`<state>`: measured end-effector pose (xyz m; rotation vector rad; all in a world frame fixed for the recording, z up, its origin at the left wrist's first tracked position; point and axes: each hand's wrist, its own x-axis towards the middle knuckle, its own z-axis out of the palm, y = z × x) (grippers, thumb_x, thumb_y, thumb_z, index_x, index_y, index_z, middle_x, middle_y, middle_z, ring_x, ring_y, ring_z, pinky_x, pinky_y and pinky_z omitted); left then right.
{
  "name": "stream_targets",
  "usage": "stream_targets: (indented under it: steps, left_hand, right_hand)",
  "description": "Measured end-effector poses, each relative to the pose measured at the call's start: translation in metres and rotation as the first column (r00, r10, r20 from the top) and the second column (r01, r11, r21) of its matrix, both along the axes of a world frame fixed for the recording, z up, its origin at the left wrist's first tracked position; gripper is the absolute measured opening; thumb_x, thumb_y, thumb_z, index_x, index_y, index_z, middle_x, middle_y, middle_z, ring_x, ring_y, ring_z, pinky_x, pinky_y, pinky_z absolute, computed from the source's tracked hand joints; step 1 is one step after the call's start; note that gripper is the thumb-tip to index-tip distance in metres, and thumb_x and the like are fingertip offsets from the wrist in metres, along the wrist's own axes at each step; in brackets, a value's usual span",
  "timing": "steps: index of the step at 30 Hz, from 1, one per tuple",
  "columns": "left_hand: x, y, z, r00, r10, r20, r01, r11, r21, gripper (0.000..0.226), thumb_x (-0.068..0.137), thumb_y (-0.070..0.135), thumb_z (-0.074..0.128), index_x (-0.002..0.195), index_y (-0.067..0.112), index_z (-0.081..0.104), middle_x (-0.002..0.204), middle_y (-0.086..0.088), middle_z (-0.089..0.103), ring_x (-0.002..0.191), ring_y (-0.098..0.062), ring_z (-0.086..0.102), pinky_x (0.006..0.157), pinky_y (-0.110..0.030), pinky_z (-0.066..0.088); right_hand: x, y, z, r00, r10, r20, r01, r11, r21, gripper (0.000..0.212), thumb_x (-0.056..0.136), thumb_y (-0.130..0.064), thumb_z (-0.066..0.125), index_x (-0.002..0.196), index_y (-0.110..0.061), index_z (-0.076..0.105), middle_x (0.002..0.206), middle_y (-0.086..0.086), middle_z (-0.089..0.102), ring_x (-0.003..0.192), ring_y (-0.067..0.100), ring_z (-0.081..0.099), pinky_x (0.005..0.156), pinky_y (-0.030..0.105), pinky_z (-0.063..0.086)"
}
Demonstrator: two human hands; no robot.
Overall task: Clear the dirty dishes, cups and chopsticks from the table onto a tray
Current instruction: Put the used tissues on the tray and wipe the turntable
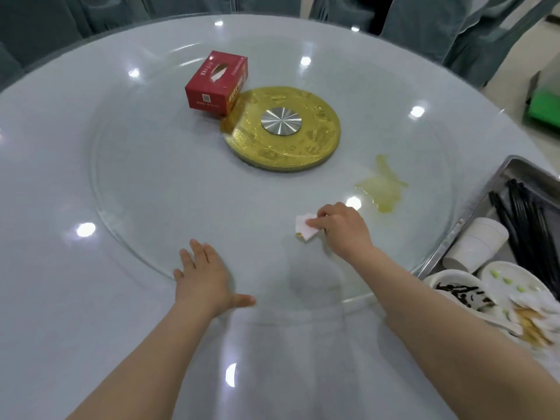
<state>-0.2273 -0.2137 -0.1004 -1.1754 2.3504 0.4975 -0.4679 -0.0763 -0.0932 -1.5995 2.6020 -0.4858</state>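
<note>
The fingers [325, 214] of the right hand [342, 228] are curled round a small crumpled white tissue [305, 228], pinching it against the glass turntable [145, 189] on the surface, while the fingers of the left hand [203, 280] lie straight and spread, flat on the turntable's near edge and holding nothing. The clearing looks nearly finished: the metal tray [454, 237] at the right of the turntable already carries the black chopsticks [524, 219], a stack of white paper cups [475, 241] lying on its side, and the soiled white dishes [485, 292] with scraps of food, stacked at its near end. No dish, cup or chopstick remains on the turntable in view. What is left there is the tissue, a yellowish spill [382, 186] between the gold hub [283, 128] and the tray, and a red tissue box [216, 83] just beside the hub on its far left side. The remaining work appears to be wiping, with the spill not yet touched.
</note>
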Motion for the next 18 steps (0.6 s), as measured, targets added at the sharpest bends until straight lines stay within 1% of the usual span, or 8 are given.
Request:
stream_targets:
  steps: [2, 5, 6, 8, 10, 11, 15, 18]
  left_hand:
    - [0.002, -0.005, -0.001, 1.000, -0.008, -0.006, 0.008, 1.000, -0.004, 0.150, 0.054, 0.079, 0.069, 0.146, -0.002, -0.018, 0.155, -0.022, -0.023, 0.144, -0.043, -0.012, 0.115, -0.056, 0.010]
    - [0.006, -0.013, 0.000, 1.000, -0.024, -0.006, 0.024, 1.000, -0.008, 0.150, 0.054, 0.079, 0.069, 0.146, -0.002, -0.017, 0.155, -0.022, -0.023, 0.144, -0.043, -0.011, 0.115, -0.056, 0.010]
    - [0.007, -0.017, 0.000, 1.000, -0.028, -0.007, 0.028, 1.000, -0.007, 0.150, 0.053, 0.079, 0.069, 0.147, -0.002, -0.017, 0.155, -0.022, -0.023, 0.144, -0.043, -0.011, 0.115, -0.056, 0.010]
    - [0.010, -0.024, 0.000, 0.999, -0.032, -0.013, 0.032, 0.999, 0.000, 0.151, 0.052, 0.079, 0.070, 0.147, -0.001, -0.017, 0.155, -0.021, -0.024, 0.144, -0.042, -0.012, 0.115, -0.056, 0.009]
    - [0.014, -0.032, 0.000, 0.999, -0.042, -0.020, 0.042, 0.999, 0.000, 0.151, 0.051, 0.080, 0.070, 0.147, 0.000, -0.017, 0.156, -0.020, -0.024, 0.144, -0.041, -0.013, 0.115, -0.056, 0.008]
    - [0.016, -0.036, 0.001, 0.999, -0.045, -0.022, 0.045, 0.999, -0.002, 0.152, 0.051, 0.080, 0.070, 0.147, 0.001, -0.017, 0.156, -0.019, -0.024, 0.145, -0.041, -0.013, 0.115, -0.055, 0.009]
    - [0.026, -0.055, 0.009, 0.998, -0.052, -0.032, 0.052, 0.999, -0.004, 0.152, 0.049, 0.079, 0.071, 0.148, 0.003, -0.016, 0.157, -0.016, -0.022, 0.145, -0.037, -0.014, 0.116, -0.055, 0.009]
    - [0.031, -0.062, 0.017, 0.995, -0.041, -0.093, 0.041, 0.999, 0.004, 0.149, 0.054, 0.069, 0.078, 0.148, 0.003, -0.017, 0.157, -0.014, -0.025, 0.146, -0.029, -0.017, 0.116, -0.052, 0.009]
  right_hand:
    - [-0.005, -0.007, 0.005, 0.999, -0.010, 0.032, 0.012, 0.998, -0.062, 0.037, 0.072, 0.014, 0.063, 0.094, -0.012, 0.078, 0.090, 0.014, 0.071, 0.077, 0.038, 0.061, 0.068, 0.036, 0.045]
    - [-0.017, -0.019, 0.011, 0.990, -0.134, 0.051, 0.140, 0.979, -0.150, 0.042, 0.076, 0.014, 0.055, 0.101, -0.013, 0.076, 0.098, 0.011, 0.071, 0.088, 0.036, 0.059, 0.074, 0.038, 0.047]
    - [-0.022, -0.022, 0.011, 0.986, -0.164, 0.034, 0.167, 0.979, -0.116, 0.044, 0.079, 0.011, 0.053, 0.106, -0.015, 0.075, 0.102, 0.010, 0.070, 0.092, 0.036, 0.057, 0.075, 0.037, 0.045]
    - [-0.027, -0.025, 0.007, 0.977, -0.214, 0.002, 0.213, 0.974, 0.071, 0.049, 0.083, 0.005, 0.050, 0.120, -0.021, 0.068, 0.110, 0.008, 0.064, 0.103, 0.033, 0.053, 0.077, 0.033, 0.039]
    - [-0.019, -0.027, 0.002, 0.964, -0.263, 0.045, 0.247, 0.943, 0.225, 0.052, 0.083, 0.002, 0.049, 0.127, -0.025, 0.062, 0.111, 0.009, 0.058, 0.107, 0.031, 0.053, 0.080, 0.032, 0.042]
    - [-0.010, -0.027, 0.000, 0.959, -0.272, 0.077, 0.245, 0.936, 0.251, 0.052, 0.083, 0.001, 0.049, 0.126, -0.025, 0.062, 0.110, 0.009, 0.056, 0.107, 0.030, 0.054, 0.081, 0.033, 0.045]
    - [0.042, -0.016, -0.006, 0.975, -0.117, 0.189, 0.065, 0.963, 0.261, 0.053, 0.084, -0.004, 0.052, 0.128, -0.032, 0.060, 0.116, 0.003, 0.054, 0.109, 0.027, 0.050, 0.085, 0.033, 0.043]
    - [0.076, 0.007, -0.011, 0.976, 0.018, 0.217, -0.072, 0.967, 0.245, 0.048, 0.090, -0.007, 0.048, 0.128, -0.035, 0.058, 0.119, -0.001, 0.053, 0.109, 0.024, 0.047, 0.084, 0.030, 0.038]
